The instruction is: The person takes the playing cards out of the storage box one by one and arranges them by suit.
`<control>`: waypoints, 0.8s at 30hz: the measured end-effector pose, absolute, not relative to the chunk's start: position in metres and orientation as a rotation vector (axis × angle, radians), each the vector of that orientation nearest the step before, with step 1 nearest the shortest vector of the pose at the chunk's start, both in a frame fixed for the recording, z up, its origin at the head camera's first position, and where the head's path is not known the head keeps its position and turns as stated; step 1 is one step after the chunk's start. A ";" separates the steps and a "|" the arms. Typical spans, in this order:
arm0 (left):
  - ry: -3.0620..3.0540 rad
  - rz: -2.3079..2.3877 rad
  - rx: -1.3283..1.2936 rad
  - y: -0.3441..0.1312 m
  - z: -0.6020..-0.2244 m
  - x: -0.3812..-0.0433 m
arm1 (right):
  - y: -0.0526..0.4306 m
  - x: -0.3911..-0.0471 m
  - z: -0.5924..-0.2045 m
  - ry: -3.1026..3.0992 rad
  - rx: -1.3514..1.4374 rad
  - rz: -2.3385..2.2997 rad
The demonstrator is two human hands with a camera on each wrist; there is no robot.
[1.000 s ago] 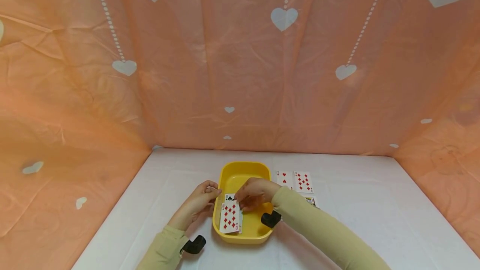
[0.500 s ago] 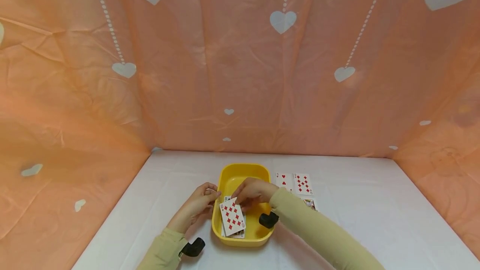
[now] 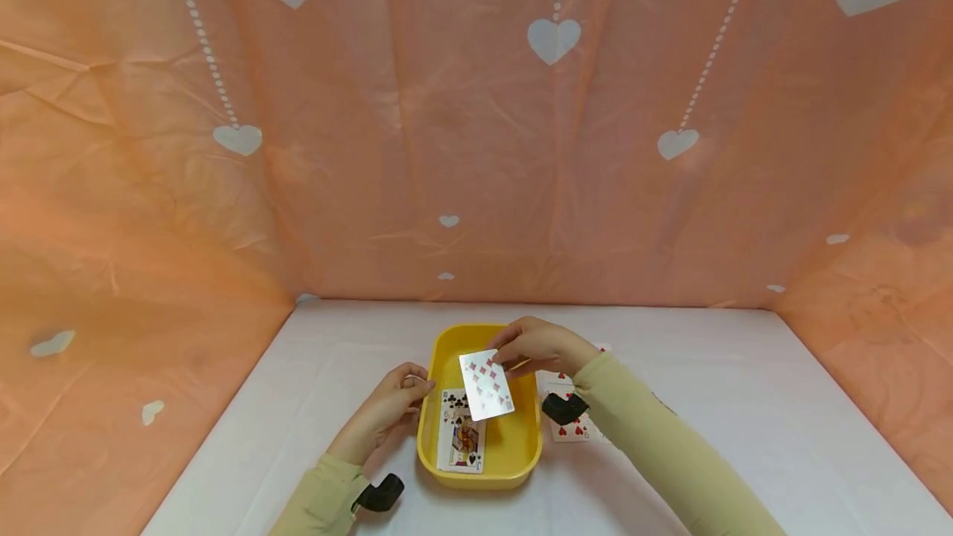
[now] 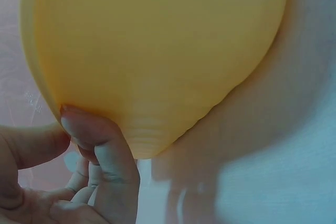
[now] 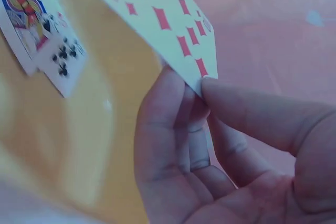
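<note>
Between the thumb and fingers of my right hand [image 3: 542, 346], a diamonds playing card [image 3: 487, 391] is pinched at one corner. It is raised above the yellow plastic tray [image 3: 514, 437], tilted, with its face showing in the right wrist view. My left hand [image 3: 381, 410] pinches the left rim of the tray; the left wrist view has thumb and forefinger on either side of the edge. At the tray's near left, a spades face card [image 3: 466, 443] overlaps a clubs card [image 3: 452, 397].
Right of the tray, several red-suit cards [image 3: 570, 430] lie face up on the white tablecloth [image 3: 685, 404], partly covered by my right forearm. An orange cloth with white hearts [image 3: 476, 147] hangs behind the table and along both sides.
My right hand has lifted the diamonds card off the cards in the tray and moved it up and right, uncovering the spades face card. The left hand stays at the rim.
</note>
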State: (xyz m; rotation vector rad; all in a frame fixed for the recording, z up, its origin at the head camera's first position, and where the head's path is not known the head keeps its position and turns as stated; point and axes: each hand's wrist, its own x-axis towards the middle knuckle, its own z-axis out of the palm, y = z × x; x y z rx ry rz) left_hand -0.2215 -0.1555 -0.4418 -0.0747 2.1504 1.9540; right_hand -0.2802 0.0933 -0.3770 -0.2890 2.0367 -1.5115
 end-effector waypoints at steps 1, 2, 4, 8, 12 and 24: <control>2.154 1.951 -0.082 -0.155 -0.442 -0.222 | 0.101 -0.279 -0.374 2.033 -0.298 -1.527; 2.161 1.947 -0.088 -0.155 -0.442 -0.222 | 0.110 -0.278 -0.372 2.036 -0.305 -1.537; 2.167 1.940 -0.101 -0.154 -0.443 -0.222 | 0.128 -0.274 -0.370 2.043 -0.315 -1.549; 2.173 1.929 -0.100 -0.153 -0.442 -0.224 | 0.168 -0.267 -0.373 2.041 -0.299 -1.574; 2.179 1.926 -0.092 -0.153 -0.441 -0.225 | 0.202 -0.258 -0.381 2.034 -0.255 -1.619; 2.177 1.917 -0.102 -0.152 -0.441 -0.223 | 0.266 -0.223 -0.412 1.999 -0.222 -1.666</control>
